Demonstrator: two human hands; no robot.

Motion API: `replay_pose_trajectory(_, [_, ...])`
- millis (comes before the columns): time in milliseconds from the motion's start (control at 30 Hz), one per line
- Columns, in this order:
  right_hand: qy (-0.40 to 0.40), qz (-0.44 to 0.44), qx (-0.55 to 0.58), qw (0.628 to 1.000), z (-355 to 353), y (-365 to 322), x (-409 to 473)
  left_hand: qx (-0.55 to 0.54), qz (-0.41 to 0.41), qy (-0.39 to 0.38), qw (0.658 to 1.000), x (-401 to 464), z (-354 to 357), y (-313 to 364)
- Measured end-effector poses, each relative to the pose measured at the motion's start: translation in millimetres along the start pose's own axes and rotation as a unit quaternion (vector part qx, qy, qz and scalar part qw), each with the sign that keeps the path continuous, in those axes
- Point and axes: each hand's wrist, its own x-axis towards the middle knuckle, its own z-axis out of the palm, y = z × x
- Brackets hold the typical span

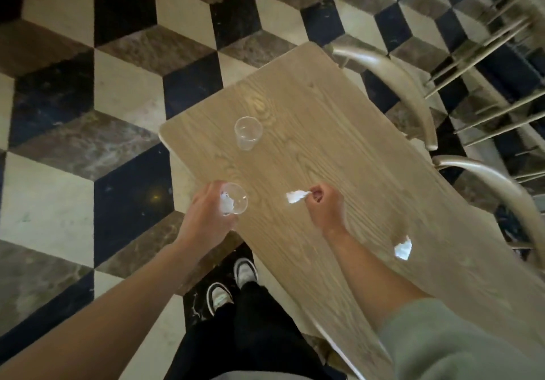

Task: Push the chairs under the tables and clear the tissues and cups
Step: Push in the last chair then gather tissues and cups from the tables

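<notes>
Your left hand (206,211) is wrapped around a clear plastic cup (235,201) at the near-left edge of the pale wood-grain table (339,149); a crumpled white tissue (227,202) sits inside that cup, partly masked by your fingers and the glare on the plastic. Your right hand (324,202) is closed in a pinch on a small white tissue scrap (296,196), which sticks out leftward from your fingertips just above the tabletop; you cannot tell whether its tip touches the wood. A second clear plastic cup (248,133) stands upright farther along the table, well apart from both hands. Another white tissue piece (403,249) lies on the table beside your right forearm, blurred at its edges. Two curved beige metal chair backs (413,96) show past the table's far side, their seats hidden under it or cut off by the frame
</notes>
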Motion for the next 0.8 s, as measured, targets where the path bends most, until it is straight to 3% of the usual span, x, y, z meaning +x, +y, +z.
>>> replay_pose_trajectory(100, [0.061, 0.098, -0.023, 0.993, -26, 40, 5, -0.003, 0.019, -0.008, 1.0, 20, -7, 0])
replay_pose_trajectory(200, [0.065, 0.161, 0.0, 0.985, -36, 59, 2, 0.009, 0.042, -0.042, 0.998, 43, -2, 6])
replay_pose_trajectory(333, [0.068, 0.153, 0.113, 0.979, -19, 23, 12, 0.055, 0.1, -0.127, 0.985, 74, 18, 33])
replay_pose_trajectory(467, [0.012, 0.082, 0.227, 0.97, 1, -31, 12, 0.147, 0.136, -0.194, 0.96, 111, 36, 61])
replay_pose_trajectory(633, [-0.062, -0.013, 0.07, 0.996, -5, -52, -1, 0.202, 0.258, -0.252, 0.911, 133, 56, 103])
replay_pose_trajectory(800, [-0.05, 0.089, 0.051, 0.994, -48, -13, -26, 0.178, 0.302, -0.328, 0.877, 123, 75, 128])
